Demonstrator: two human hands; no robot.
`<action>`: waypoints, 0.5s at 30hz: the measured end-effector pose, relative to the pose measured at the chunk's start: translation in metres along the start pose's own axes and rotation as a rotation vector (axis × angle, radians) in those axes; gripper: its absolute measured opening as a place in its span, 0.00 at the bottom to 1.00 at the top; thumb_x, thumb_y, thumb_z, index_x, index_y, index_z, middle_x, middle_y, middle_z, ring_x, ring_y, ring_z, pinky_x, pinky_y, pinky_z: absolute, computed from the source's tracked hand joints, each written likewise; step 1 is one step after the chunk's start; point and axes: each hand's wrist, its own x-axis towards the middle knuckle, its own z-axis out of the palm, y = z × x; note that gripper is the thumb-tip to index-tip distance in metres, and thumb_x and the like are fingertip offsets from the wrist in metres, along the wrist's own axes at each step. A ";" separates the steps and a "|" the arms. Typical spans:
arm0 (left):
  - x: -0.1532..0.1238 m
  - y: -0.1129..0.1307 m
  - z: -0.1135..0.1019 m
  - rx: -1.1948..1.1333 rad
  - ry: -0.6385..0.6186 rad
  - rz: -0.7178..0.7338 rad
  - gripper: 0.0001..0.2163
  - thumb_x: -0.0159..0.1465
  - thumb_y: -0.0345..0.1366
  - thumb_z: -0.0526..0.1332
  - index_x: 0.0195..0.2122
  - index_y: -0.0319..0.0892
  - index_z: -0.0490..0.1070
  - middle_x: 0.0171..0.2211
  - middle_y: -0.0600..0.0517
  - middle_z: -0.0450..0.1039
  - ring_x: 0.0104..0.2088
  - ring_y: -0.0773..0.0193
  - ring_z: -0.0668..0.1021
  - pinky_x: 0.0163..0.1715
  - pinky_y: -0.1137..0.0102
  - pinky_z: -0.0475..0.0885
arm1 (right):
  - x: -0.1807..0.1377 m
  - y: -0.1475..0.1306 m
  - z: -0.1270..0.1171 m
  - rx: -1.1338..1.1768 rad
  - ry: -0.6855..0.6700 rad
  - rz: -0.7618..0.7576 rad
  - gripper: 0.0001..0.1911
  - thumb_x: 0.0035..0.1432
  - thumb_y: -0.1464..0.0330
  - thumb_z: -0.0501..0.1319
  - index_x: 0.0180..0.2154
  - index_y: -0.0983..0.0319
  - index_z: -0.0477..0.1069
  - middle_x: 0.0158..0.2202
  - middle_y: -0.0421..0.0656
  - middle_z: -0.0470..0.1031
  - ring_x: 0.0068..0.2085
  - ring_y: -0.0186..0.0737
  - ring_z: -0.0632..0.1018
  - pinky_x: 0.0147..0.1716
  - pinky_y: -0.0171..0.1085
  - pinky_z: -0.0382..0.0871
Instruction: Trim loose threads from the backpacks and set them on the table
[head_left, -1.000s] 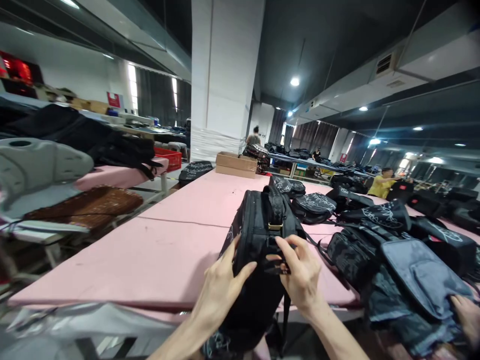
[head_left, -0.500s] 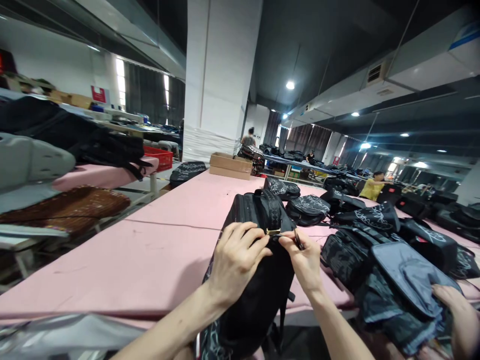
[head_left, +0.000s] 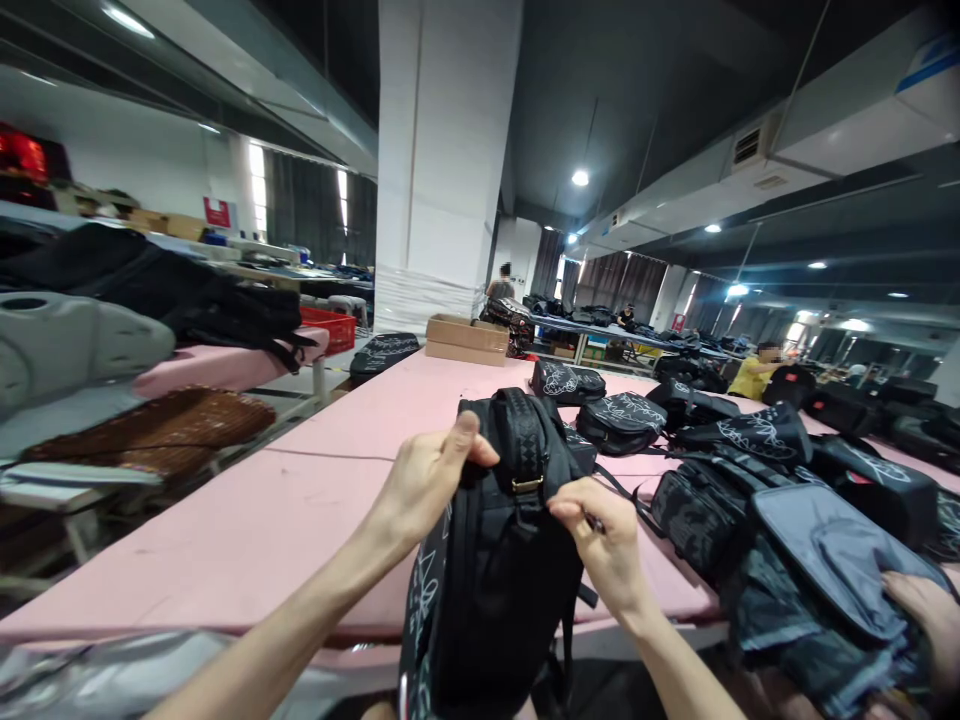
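A black backpack [head_left: 502, 590] stands upright at the table's near edge, its top handle and a gold-coloured buckle [head_left: 527, 485] facing me. White line drawings run down its left side. My left hand [head_left: 427, 480] is at the bag's upper left edge, fingers curled and thumb raised; what it pinches, if anything, I cannot make out. At the right of the buckle, my right hand [head_left: 604, 530] is closed, thumb and forefinger at the bag's edge. A small dark tool [head_left: 597, 523] shows partly between its fingers, mostly hidden.
Several black bags [head_left: 622, 422] with white drawings lie on the pink table [head_left: 225, 540]. A cardboard box [head_left: 465, 340] stands by the pillar. At right, another person's hand [head_left: 919, 600] rests on a grey-lined camouflage bag [head_left: 832, 570]. A wicker chair [head_left: 165, 430] is at left.
My left hand has moved off the buckle, left and up to the bag's top edge. My right hand has dropped slightly. The buckle shows more fully, and the view has shifted a little.
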 end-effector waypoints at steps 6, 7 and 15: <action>0.010 0.019 0.019 0.208 -0.201 0.010 0.15 0.58 0.45 0.52 0.33 0.40 0.72 0.23 0.52 0.74 0.25 0.61 0.75 0.27 0.70 0.66 | 0.024 -0.005 0.000 -0.525 0.018 0.171 0.10 0.49 0.64 0.66 0.28 0.61 0.67 0.26 0.39 0.71 0.27 0.36 0.73 0.25 0.32 0.60; 0.012 0.020 0.023 0.197 -0.192 0.007 0.15 0.58 0.45 0.53 0.33 0.39 0.71 0.24 0.51 0.74 0.27 0.61 0.76 0.28 0.70 0.66 | 0.025 -0.003 0.000 -0.551 0.004 0.170 0.08 0.50 0.66 0.65 0.29 0.61 0.67 0.27 0.39 0.71 0.28 0.36 0.73 0.25 0.32 0.60; 0.004 0.029 0.043 -0.434 -0.301 -0.151 0.13 0.57 0.44 0.55 0.29 0.37 0.66 0.28 0.48 0.73 0.30 0.63 0.74 0.30 0.72 0.66 | 0.021 0.020 -0.024 -0.665 0.038 0.144 0.06 0.55 0.75 0.57 0.31 0.60 0.70 0.32 0.39 0.72 0.31 0.35 0.74 0.25 0.31 0.57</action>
